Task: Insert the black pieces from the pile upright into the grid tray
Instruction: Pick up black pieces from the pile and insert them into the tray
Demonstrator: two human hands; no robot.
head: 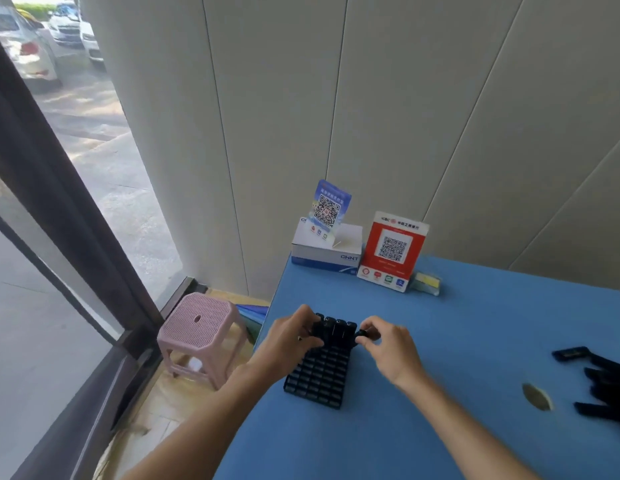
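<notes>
Grid tray [319,379]: upright black pieces [336,329] far row.

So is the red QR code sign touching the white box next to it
Cannot tell. In the head view the red sign overlaps the white box's right edge, which hides whether they meet or one merely stands in front.

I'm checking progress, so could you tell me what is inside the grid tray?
Black pieces stand upright along the grid tray's far row; nearer cells look empty. The left hand covers the far-left corner.

bright daylight from window [76,161] at left | wide-angle bending at edges | slight overall blur
</notes>
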